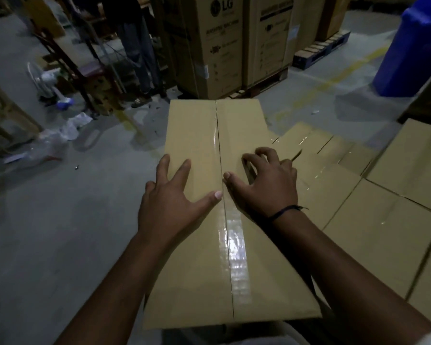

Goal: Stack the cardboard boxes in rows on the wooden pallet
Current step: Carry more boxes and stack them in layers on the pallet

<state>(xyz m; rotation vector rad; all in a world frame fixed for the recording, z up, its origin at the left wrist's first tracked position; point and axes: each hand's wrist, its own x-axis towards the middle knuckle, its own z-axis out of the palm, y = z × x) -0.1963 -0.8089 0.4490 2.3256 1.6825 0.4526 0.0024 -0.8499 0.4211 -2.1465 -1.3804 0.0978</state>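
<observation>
Box (197,135) top lies under both hands: my left hand (169,202) flat, released; my right hand (266,188) arched on fingertips, grasping nothing.

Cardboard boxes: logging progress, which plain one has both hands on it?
The long centre box, above the lower boxes on its right; the left hand and right hand touch its taped top.

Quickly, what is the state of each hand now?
Left hand: open, flat on the taped box.
Right hand: open, bent fingers touch it, holding nothing.
</observation>
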